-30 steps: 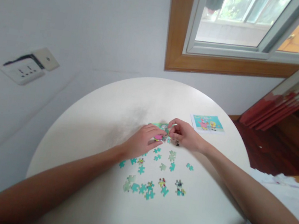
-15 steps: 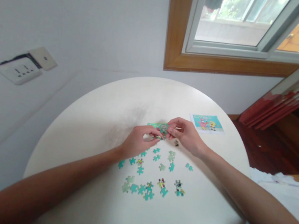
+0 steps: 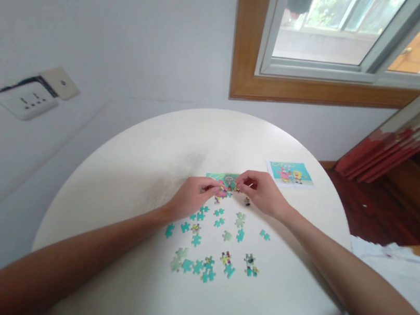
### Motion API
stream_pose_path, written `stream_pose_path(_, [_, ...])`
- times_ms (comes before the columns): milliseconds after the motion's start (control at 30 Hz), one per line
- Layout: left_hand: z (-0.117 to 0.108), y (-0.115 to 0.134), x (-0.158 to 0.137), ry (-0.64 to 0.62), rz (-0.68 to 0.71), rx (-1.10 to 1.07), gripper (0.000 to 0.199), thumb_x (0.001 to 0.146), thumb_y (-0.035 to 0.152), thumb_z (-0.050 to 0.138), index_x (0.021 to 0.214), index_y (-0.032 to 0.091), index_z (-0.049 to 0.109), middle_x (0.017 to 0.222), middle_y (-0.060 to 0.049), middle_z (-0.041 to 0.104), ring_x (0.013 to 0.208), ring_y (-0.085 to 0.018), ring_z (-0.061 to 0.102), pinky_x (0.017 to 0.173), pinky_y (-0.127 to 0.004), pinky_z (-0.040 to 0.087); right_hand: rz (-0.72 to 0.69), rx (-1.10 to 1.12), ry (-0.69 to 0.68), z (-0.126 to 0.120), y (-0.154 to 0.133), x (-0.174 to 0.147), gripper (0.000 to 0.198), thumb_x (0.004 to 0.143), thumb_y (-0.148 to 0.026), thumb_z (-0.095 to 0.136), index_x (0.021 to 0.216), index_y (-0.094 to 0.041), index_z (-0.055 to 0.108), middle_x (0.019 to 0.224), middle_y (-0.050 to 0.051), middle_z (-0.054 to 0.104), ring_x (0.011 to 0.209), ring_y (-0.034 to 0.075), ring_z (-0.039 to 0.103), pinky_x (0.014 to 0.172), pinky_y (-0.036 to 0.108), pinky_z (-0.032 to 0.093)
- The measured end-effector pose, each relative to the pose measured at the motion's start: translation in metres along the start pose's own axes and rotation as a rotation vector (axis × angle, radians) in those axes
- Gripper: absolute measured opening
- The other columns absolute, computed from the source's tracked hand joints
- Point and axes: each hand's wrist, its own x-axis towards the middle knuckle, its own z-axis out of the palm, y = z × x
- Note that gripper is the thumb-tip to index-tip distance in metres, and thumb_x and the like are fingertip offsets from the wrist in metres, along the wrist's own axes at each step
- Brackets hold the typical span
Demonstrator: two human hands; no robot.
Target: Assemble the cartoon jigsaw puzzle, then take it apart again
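Our left hand (image 3: 189, 195) and right hand (image 3: 263, 190) flank a partly assembled jigsaw (image 3: 214, 177), fingers narrowed; we cannot tell whether they pinch anything. Loose jigsaw pieces (image 3: 188, 266) lie nearer us.

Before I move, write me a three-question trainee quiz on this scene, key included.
1. True or false: the picture card lies under the left hand.

2. Which is nearest the right hand?
A. the joined puzzle section
B. the wall socket
C. the window frame

3. Fill in: most of the loose pieces lie ____ the person than the joined puzzle section does.

Key:
1. False; it lies apart from both hands, beyond the right one.
2. A
3. nearer to
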Motion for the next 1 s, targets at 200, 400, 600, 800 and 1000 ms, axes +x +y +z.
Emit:
stream_pose_path(200, [-0.002, -0.001, 0.0, 0.035, -0.016, 0.022, 0.017, 0.086, 0.028, 0.062, 0.087, 0.018, 0.076, 0.083, -0.002, 0.075, 0.076, -0.017, 0.067, 0.071, -0.025, 0.05, 0.011, 0.141, -0.089, 0.022, -0.005, -0.009, 0.011, 0.08, -0.028, 0.065, 0.079, -0.016, 0.066, 0.074, 0.003, 0.066, 0.066, 0.012, 0.057, 0.062, 0.026, 0.046])
stream_pose_path(400, [0.0, -0.009, 0.001, 0.011, -0.017, -0.096, 0.024, 0.088, 0.034, 0.059, 0.082, 0.015, 0.073, 0.077, -0.003, 0.073, 0.073, -0.015, 0.065, 0.066, -0.023, 0.05, 0.154, 0.243, -0.154, 0.024, -0.013, -0.011, 0.016, 0.08, -0.027, 0.064, 0.071, -0.014, 0.066, 0.066, 0.003, 0.066, 0.057, 0.01, 0.055, 0.052, 0.023, 0.042])
stream_pose_path(600, [0.0, -0.011, 0.002, -0.005, -0.042, -0.159, 0.03, 0.088, 0.039, 0.058, 0.076, 0.014, 0.069, 0.071, -0.003, 0.07, 0.065, -0.013, 0.062, 0.062, -0.022, 0.047, 0.123, 0.204, -0.253, 0.017, -0.02, -0.011, 0.015, 0.081, -0.027, 0.063, 0.077, -0.014, 0.069, 0.069, 0.003, 0.066, 0.059, 0.01, 0.055, 0.054, 0.023, 0.043])
stream_pose_path(800, [0.002, -0.01, 0.0, -0.013, -0.033, -0.061, 0.036, 0.088, 0.043, 0.058, 0.072, 0.013, 0.069, 0.062, -0.002, 0.064, 0.054, -0.01, 0.053, 0.051, -0.021, 0.037, -0.003, 0.277, -0.185, 0.018, -0.017, -0.011, 0.025, 0.077, -0.028, 0.071, 0.098, -0.016, 0.067, 0.083, 0.004, 0.068, 0.069, 0.012, 0.058, 0.067, 0.027, 0.049])
stream_pose_path(1000, [-0.003, 0.0, -0.002, -0.06, 0.017, 0.065, 0.031, 0.09, 0.039, 0.057, 0.076, 0.015, 0.071, 0.065, -0.001, 0.066, 0.055, -0.011, 0.053, 0.053, -0.022, 0.037, 0.095, 0.24, -0.227, 0.008, -0.017, -0.01, 0.005, 0.076, -0.02, 0.067, 0.077, -0.016, 0.064, 0.063, -0.001, 0.061, 0.059, 0.01, 0.054, 0.057, 0.025, 0.044])
